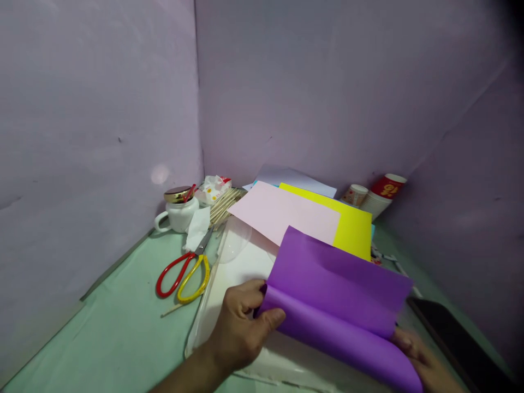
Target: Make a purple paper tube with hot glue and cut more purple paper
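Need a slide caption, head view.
Left hand and right hand hold a curled purple sheet; pink sheet and yellow sheet behind, scissors off left.

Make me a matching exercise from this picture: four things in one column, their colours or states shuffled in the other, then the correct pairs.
Things
1. Purple sheet
2. Scissors
3. Mug
4. Yellow sheet

Colours or states
A. White, with a gold lid on top
B. Partly covered by the pink sheet
C. Bent over, one end gripped by the left hand
D. One red handle loop, one yellow

Pairs: 1-C, 2-D, 3-A, 4-B
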Tool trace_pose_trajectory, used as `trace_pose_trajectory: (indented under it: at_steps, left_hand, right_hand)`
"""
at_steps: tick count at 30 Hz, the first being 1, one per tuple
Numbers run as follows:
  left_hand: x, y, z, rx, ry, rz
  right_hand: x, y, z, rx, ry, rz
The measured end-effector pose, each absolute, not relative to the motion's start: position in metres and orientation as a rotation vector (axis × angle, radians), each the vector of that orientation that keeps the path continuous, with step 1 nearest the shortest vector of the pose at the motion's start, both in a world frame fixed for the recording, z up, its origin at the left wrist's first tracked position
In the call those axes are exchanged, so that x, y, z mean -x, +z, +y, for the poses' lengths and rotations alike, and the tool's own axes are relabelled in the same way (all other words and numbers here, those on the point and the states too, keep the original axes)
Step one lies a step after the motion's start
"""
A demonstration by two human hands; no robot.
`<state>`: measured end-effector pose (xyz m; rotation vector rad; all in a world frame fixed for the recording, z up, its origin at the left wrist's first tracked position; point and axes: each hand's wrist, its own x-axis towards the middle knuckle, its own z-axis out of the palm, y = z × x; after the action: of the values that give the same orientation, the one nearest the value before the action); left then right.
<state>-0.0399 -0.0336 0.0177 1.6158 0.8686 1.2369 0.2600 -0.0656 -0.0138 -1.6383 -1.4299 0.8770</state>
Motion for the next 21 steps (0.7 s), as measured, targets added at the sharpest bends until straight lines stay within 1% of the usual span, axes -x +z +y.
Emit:
trace_pose_trajectory:
  at_steps: [3, 6, 12, 17, 21]
  left_hand:
    - [0.039, 0.013, -0.034, -1.686, 1.265, 1.020]
    - [0.037, 0.012, -0.034, -1.740, 1.291, 1.057]
    - [0.039, 0.010, -0.031, -1.805, 1.310, 1.035]
    - [0.043, 0.008, -0.025, -1.800, 1.345, 1.107]
    - [0.046, 0.011, -0.025, -1.712, 1.306, 1.201]
  right_hand:
    - [-0.262, -0.012, -0.063, 1.618, 1.031, -1.425]
    - [-0.262, -0.012, -0.061, 1.590, 1.130, -1.347]
    - [-0.244, -0.003, -0.058, 1.462, 1.549, -1.155]
    - [-0.230, 0.010, -0.060, 1.375, 1.601, -1.024]
    - [-0.226, 0.017, -0.062, 1.302, 1.535, -1.055]
